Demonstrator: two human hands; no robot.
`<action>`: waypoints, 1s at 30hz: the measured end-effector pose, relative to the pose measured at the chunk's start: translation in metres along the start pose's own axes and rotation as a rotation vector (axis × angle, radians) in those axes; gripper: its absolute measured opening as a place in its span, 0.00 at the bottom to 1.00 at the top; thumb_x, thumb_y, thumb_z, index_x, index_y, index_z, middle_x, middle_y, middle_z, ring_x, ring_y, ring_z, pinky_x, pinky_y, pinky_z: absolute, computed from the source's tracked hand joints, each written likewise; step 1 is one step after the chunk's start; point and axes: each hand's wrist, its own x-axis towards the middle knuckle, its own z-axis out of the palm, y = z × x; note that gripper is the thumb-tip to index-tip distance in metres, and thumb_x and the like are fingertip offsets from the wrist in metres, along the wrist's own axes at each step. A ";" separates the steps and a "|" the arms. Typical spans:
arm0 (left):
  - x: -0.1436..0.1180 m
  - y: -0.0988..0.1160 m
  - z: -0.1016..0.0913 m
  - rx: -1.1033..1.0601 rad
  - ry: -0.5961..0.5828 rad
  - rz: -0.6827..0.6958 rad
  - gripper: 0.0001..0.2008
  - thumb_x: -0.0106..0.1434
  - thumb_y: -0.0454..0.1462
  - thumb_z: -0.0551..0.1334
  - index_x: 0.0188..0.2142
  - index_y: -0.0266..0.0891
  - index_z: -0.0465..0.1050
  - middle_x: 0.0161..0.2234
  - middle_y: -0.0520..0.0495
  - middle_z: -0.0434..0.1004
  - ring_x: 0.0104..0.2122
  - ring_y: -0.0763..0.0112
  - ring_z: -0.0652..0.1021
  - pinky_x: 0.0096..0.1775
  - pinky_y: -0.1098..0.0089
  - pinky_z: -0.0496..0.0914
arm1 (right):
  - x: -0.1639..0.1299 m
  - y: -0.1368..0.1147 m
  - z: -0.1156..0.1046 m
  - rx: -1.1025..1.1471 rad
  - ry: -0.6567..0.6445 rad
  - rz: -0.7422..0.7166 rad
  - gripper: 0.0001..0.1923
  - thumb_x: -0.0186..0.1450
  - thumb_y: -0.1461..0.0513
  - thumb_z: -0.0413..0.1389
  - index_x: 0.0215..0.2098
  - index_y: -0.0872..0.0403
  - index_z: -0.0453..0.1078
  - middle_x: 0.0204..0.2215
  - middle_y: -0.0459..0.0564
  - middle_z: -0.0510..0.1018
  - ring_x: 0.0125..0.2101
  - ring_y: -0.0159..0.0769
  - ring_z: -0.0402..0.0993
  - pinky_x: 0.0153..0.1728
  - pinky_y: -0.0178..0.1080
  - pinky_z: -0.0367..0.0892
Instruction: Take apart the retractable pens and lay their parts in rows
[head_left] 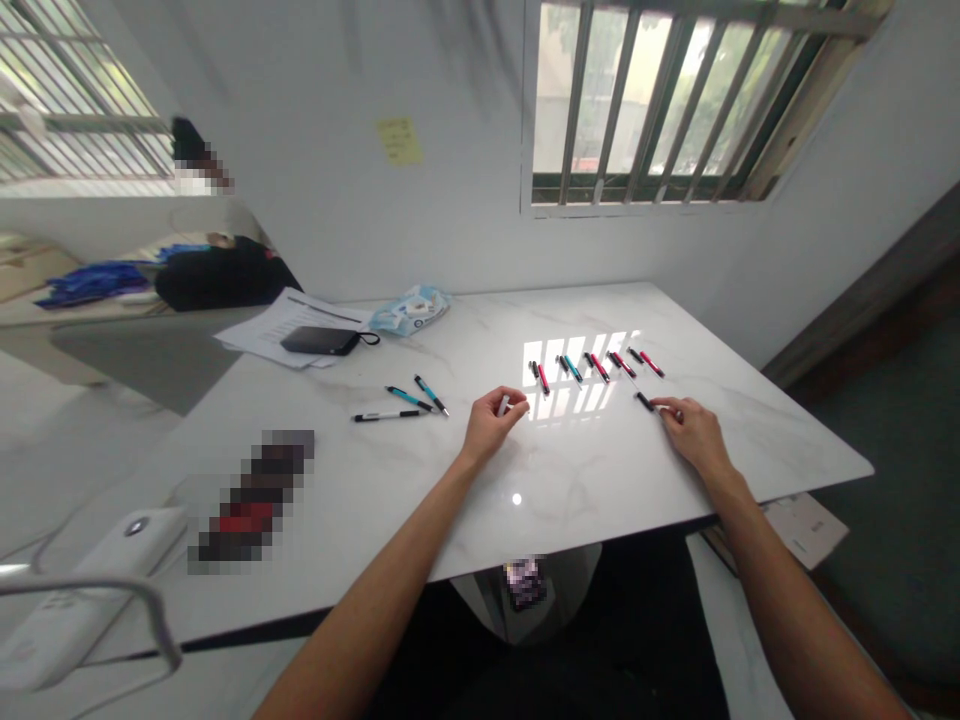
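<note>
Head view puts you at a wide white marble surface [420,480] under a barred window [660,100], the biggest things in sight. At the far left edge lie some papers [270,325] with a black case [321,341] on top and a blue-white packet [409,308] just beside them. Nearer the middle, 3 loose pens [409,400] sit apart from everything else, 2 teal and 1 black.

Ahead of your hands, in the patch of window light, a row of pens [592,367] lies side by side, all slanted the same way, red and teal ones mixed. It looks like you are partway through laying pens into that row.

Your left hand [491,425] is curled, its fingers closed around a small pale piece [503,405], possibly a cap or pen part; it is too small to tell. Your right hand [694,430] rests on the surface with its fingers pinching a red and black pen [651,403] just short of the row's right end.

By my reading, the next move calls for setting that pen down parallel to its neighbours without nudging them.
</note>
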 end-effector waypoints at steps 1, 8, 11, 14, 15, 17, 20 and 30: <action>0.000 0.000 0.000 -0.007 -0.003 -0.005 0.15 0.55 0.46 0.73 0.33 0.37 0.77 0.28 0.52 0.75 0.26 0.76 0.68 0.30 0.72 0.62 | 0.000 -0.002 -0.002 0.006 0.005 0.003 0.20 0.68 0.59 0.51 0.48 0.49 0.83 0.31 0.51 0.76 0.31 0.41 0.73 0.42 0.45 0.68; -0.006 0.010 0.003 -0.063 -0.171 -0.064 0.26 0.56 0.45 0.74 0.51 0.38 0.74 0.31 0.51 0.78 0.26 0.76 0.68 0.30 0.73 0.62 | -0.024 -0.083 -0.025 0.245 0.125 -0.170 0.16 0.68 0.60 0.58 0.52 0.50 0.79 0.41 0.52 0.81 0.37 0.43 0.77 0.44 0.48 0.73; -0.010 0.013 0.004 -0.091 -0.278 -0.077 0.32 0.57 0.45 0.74 0.58 0.39 0.70 0.32 0.51 0.78 0.26 0.77 0.69 0.30 0.73 0.61 | -0.042 -0.143 -0.022 0.429 -0.049 -0.394 0.19 0.69 0.61 0.59 0.58 0.46 0.75 0.50 0.52 0.80 0.49 0.45 0.78 0.50 0.49 0.75; -0.014 0.013 0.003 -0.137 -0.408 -0.065 0.38 0.58 0.45 0.75 0.64 0.39 0.66 0.29 0.55 0.75 0.26 0.77 0.69 0.31 0.74 0.61 | -0.052 -0.183 -0.011 0.525 -0.213 -0.547 0.24 0.70 0.64 0.59 0.63 0.43 0.70 0.56 0.51 0.78 0.52 0.44 0.77 0.52 0.48 0.76; -0.014 0.012 0.002 -0.151 -0.445 -0.054 0.39 0.58 0.45 0.75 0.65 0.40 0.65 0.27 0.56 0.72 0.25 0.77 0.68 0.31 0.74 0.61 | -0.053 -0.191 -0.007 0.541 -0.238 -0.569 0.24 0.70 0.65 0.58 0.63 0.43 0.70 0.55 0.51 0.78 0.51 0.43 0.78 0.52 0.47 0.77; -0.014 0.009 0.001 -0.165 -0.484 -0.032 0.40 0.59 0.44 0.75 0.67 0.40 0.64 0.25 0.59 0.68 0.24 0.78 0.66 0.30 0.74 0.59 | -0.052 -0.198 -0.002 0.559 -0.236 -0.580 0.21 0.71 0.66 0.57 0.60 0.44 0.72 0.51 0.51 0.79 0.46 0.41 0.80 0.50 0.45 0.77; -0.013 0.007 0.000 -0.160 -0.476 -0.027 0.41 0.59 0.45 0.75 0.68 0.40 0.64 0.24 0.60 0.66 0.24 0.78 0.65 0.29 0.74 0.58 | -0.047 -0.199 0.001 0.568 -0.197 -0.577 0.19 0.71 0.67 0.57 0.57 0.45 0.74 0.48 0.50 0.80 0.43 0.39 0.81 0.48 0.44 0.78; -0.016 0.015 0.003 -0.170 -0.487 -0.069 0.39 0.59 0.48 0.74 0.65 0.39 0.68 0.33 0.49 0.78 0.32 0.71 0.76 0.36 0.71 0.67 | -0.044 -0.194 -0.001 0.512 -0.209 -0.597 0.12 0.72 0.63 0.57 0.53 0.46 0.75 0.46 0.51 0.81 0.42 0.42 0.80 0.45 0.45 0.77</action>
